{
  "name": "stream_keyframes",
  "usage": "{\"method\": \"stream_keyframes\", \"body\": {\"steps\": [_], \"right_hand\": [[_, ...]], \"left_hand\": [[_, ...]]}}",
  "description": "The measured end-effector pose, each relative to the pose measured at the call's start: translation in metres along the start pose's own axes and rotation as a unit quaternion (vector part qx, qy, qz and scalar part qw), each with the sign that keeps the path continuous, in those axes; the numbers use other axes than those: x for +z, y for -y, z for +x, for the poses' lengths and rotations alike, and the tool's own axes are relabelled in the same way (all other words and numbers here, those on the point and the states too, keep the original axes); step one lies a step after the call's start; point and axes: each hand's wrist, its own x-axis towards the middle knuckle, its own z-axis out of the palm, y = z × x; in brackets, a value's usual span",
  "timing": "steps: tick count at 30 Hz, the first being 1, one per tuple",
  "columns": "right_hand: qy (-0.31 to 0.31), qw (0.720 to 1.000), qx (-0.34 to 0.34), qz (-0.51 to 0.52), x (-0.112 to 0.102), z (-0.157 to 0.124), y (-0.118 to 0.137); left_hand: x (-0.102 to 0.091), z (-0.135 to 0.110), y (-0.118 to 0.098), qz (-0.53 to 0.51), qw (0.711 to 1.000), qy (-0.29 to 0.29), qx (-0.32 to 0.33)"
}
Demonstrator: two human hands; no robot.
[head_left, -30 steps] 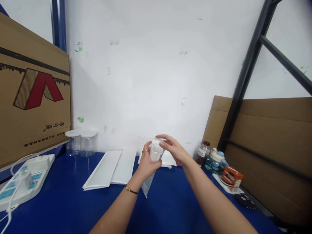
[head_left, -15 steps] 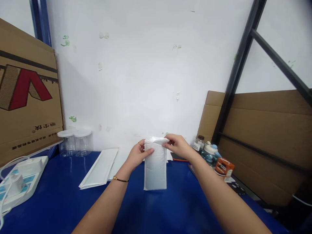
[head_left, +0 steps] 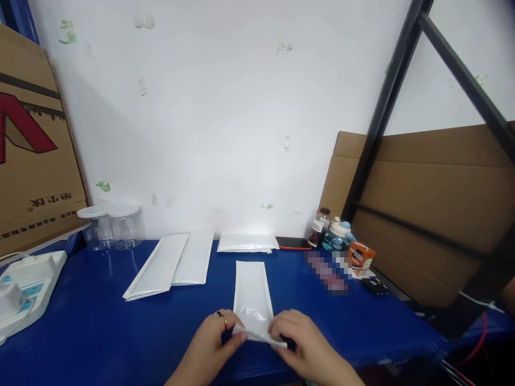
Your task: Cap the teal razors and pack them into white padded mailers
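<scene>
A white padded envelope [head_left: 252,292] lies lengthwise on the blue table, its near end lifted and folded a little. My left hand [head_left: 219,340] pinches the left corner of that near end between thumb and fingers. At the right corner, my right hand [head_left: 298,343] grips the same end, fingers curled over it. Left of it lie two white envelope stacks, a front one [head_left: 157,266] partly overlapping another [head_left: 195,260]. Against the wall rests another pile of white envelopes [head_left: 247,242].
Two clear lidded jars [head_left: 126,230] and a white power strip [head_left: 32,287] stand at left. On the right are a phone [head_left: 293,243], a brown bottle [head_left: 319,228], a teal bottle [head_left: 337,236], an orange box [head_left: 361,257] and a black metal frame [head_left: 372,128].
The envelope, held upright before, now lies flat nearer me with its far end away. Both hands have come down and closer, gripping its near end. The view has tilted down and shifted right.
</scene>
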Motion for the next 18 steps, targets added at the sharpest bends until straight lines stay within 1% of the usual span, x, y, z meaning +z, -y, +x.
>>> {"method": "stream_keyframes", "body": {"steps": [2,3,6,8,9,11,12,14,16,18], "right_hand": [[0.004,0.999,0.034,0.033,0.016,-0.008,0.001],[-0.006,0.997,0.055,0.044,0.021,-0.01,0.0],[-0.06,0.989,0.125,0.052,0.032,-0.009,-0.003],[-0.095,0.984,0.143,0.041,0.035,-0.009,-0.003],[-0.11,0.985,0.131,0.028,0.036,-0.009,-0.002],[-0.131,0.989,0.071,-0.02,0.039,-0.01,0.006],[-0.129,0.99,0.032,-0.051,0.041,-0.01,0.01],[-0.104,0.988,-0.031,-0.107,0.048,-0.011,0.019],[-0.082,0.985,-0.05,-0.145,0.055,-0.012,0.023],[-0.085,0.981,-0.047,-0.166,0.06,-0.015,0.021]], "left_hand": [[0.012,-0.009,0.007,0.018,1.0,0.004,-0.008],[0.016,-0.012,0.008,0.03,0.999,0.001,-0.014],[0.018,-0.013,0.008,0.067,0.995,-0.02,-0.073],[0.019,-0.011,0.007,0.091,0.989,-0.03,-0.114],[0.02,-0.01,0.007,0.102,0.986,-0.03,-0.125],[0.021,-0.009,0.007,0.119,0.984,-0.023,-0.129],[0.022,-0.008,0.008,0.122,0.984,-0.018,-0.128],[0.024,-0.007,0.009,0.122,0.984,-0.012,-0.129],[0.024,-0.006,0.01,0.119,0.984,-0.01,-0.133],[0.025,-0.007,0.011,0.119,0.984,-0.011,-0.134]]}}
